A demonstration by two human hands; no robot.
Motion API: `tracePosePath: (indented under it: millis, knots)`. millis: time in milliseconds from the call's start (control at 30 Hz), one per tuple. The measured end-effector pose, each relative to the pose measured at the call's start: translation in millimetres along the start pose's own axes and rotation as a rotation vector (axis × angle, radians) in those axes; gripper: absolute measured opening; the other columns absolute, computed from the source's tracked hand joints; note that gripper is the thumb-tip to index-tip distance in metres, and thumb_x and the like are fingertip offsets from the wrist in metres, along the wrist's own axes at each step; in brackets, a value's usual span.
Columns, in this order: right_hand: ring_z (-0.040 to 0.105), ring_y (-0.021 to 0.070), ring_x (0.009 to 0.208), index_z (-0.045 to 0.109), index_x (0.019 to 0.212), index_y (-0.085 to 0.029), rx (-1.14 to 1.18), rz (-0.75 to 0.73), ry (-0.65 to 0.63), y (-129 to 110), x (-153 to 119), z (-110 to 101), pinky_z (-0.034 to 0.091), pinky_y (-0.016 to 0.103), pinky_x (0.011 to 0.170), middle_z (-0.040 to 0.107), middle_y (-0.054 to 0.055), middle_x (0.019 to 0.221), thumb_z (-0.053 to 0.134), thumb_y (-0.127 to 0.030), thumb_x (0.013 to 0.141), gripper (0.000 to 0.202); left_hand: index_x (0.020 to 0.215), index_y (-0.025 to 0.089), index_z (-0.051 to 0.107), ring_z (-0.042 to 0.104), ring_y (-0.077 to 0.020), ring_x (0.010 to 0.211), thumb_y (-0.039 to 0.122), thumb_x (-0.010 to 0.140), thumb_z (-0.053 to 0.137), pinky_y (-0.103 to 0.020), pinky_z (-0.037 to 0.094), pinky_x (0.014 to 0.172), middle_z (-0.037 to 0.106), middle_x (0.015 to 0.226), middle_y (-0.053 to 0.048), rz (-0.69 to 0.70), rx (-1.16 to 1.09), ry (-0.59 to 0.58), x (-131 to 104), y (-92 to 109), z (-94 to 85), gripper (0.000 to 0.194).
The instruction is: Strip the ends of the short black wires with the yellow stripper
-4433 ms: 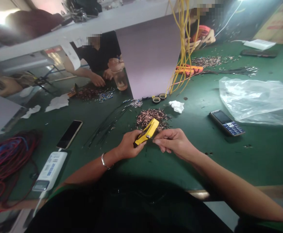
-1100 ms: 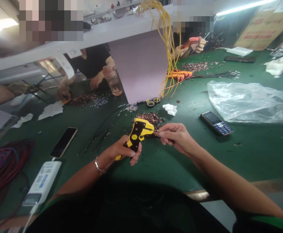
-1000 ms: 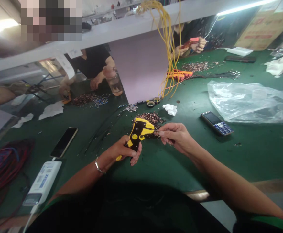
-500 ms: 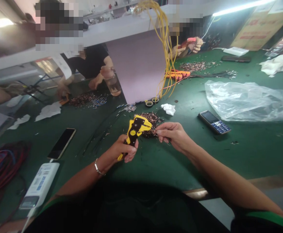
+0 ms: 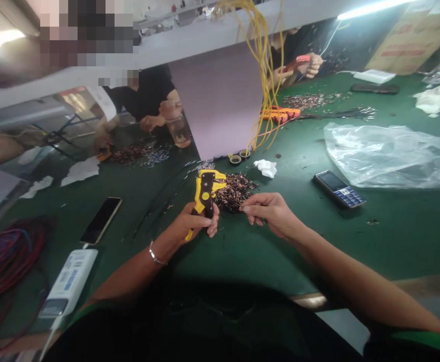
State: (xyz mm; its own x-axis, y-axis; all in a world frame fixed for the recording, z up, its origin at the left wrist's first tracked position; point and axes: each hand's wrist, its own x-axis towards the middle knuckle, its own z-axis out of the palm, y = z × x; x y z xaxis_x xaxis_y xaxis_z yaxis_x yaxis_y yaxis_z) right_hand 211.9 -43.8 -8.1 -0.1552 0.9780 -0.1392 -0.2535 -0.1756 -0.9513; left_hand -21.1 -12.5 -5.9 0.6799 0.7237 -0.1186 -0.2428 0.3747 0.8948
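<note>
Inward from the near edge of the green table (image 5: pixel 265 266), the left hand (image 5: pixel 194 222) grips a yellow-and-black pistol-shaped tool (image 5: pixel 205 191), beside a copper-and-black wire-scrap heap (image 5: pixel 238 190); the right hand (image 5: pixel 268 211), apart, has thumb and forefinger pinched together.

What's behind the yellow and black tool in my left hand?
Beyond the tool, a heap of copper-coloured bits shows to its right and pale bits past its top, on the green table. Whatever the tool and left hand cover can't be seen.
</note>
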Motion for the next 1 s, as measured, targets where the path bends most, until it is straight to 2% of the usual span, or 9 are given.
tracePosePath:
  millis: [133, 267, 533, 633, 700, 833, 1000]
  knots:
    - [0.043, 0.0071, 0.037, 0.075, 0.066, -0.017, -0.108, 0.03, -0.045, 7.2, -2.1, 3.1, 0.03, 0.023, 0.037, 0.058, -0.002, 0.043, 0.08, -0.029, 0.064, 0.014, 0.092, 0.01, 0.061, 0.058, -0.0146, 0.059, 0.017, 0.067, 0.077, -0.032, 0.05, 0.058, 0.061, 0.075, -0.004, 0.068, 0.08, 0.08, 0.9, -1.9, 0.4, 0.031]
    - [0.042, 0.0071, 0.038, 0.077, 0.07, -0.017, -0.201, 0.054, -0.128, 13.2, -4.2, 7.0, 0.031, 0.023, 0.038, 0.059, -0.001, 0.045, 0.078, -0.029, 0.067, 0.013, 0.094, 0.011, 0.06, 0.059, -0.0141, 0.06, 0.022, 0.07, 0.078, -0.032, 0.052, 0.06, 0.061, 0.076, -0.003, 0.08, 0.119, 0.128, 1.3, -6.0, -0.4, 0.032]
    - [0.043, 0.0078, 0.038, 0.076, 0.068, -0.017, -0.229, 0.079, -0.16, 15.2, -6.6, 12.9, 0.031, 0.023, 0.039, 0.056, -0.003, 0.043, 0.076, -0.029, 0.068, 0.011, 0.092, 0.012, 0.059, 0.057, -0.0124, 0.058, 0.019, 0.069, 0.078, -0.032, 0.052, 0.059, 0.058, 0.073, 0.0, 0.056, 0.108, 0.08, 0.5, -10.5, -0.4, 0.03]
    - [0.042, 0.0078, 0.039, 0.075, 0.065, -0.017, -0.195, 0.054, -0.12, 11.8, -5.9, 8.6, 0.027, 0.024, 0.04, 0.054, -0.003, 0.041, 0.077, -0.027, 0.066, 0.01, 0.09, 0.012, 0.059, 0.056, -0.0123, 0.056, 0.017, 0.068, 0.077, -0.032, 0.051, 0.057, 0.058, 0.072, 0.0, 0.038, 0.069, 0.07, 0.5, -7.8, -2.1, 0.029]
    - [0.042, 0.0078, 0.039, 0.075, 0.065, -0.017, -0.14, 0.023, -0.045, 8.3, -5.2, 4.9, 0.025, 0.024, 0.039, 0.054, -0.003, 0.042, 0.078, -0.028, 0.065, 0.011, 0.09, 0.011, 0.06, 0.057, -0.0137, 0.058, 0.016, 0.068, 0.076, -0.033, 0.051, 0.058, 0.059, 0.073, -0.002, 0.027, 0.035, 0.04, 0.3, -5.0, -4.4, 0.028]
    - [0.042, 0.0082, 0.04, 0.075, 0.067, -0.017, -0.073, -0.066, 0.093, 1.1, -5.1, 0.6, 0.025, 0.025, 0.039, 0.056, -0.002, 0.045, 0.079, -0.03, 0.065, 0.014, 0.1, 0.009, 0.063, 0.064, -0.0202, 0.069, 0.014, 0.068, 0.073, -0.039, 0.053, 0.068, 0.068, 0.086, -0.011, 0.008, 0.043, -0.061, -0.1, -2.5, -9.3, 0.034]
    - [0.041, 0.0078, 0.039, 0.074, 0.067, -0.017, -0.127, -0.12, 0.153, -2.0, -8.2, 0.3, 0.028, 0.024, 0.038, 0.056, -0.002, 0.045, 0.078, -0.032, 0.067, 0.016, 0.106, 0.009, 0.064, 0.066, -0.0225, 0.072, 0.015, 0.068, 0.07, -0.041, 0.053, 0.071, 0.072, 0.098, -0.016, -0.005, 0.038, -0.157, 0.7, -5.2, -9.9, 0.039]
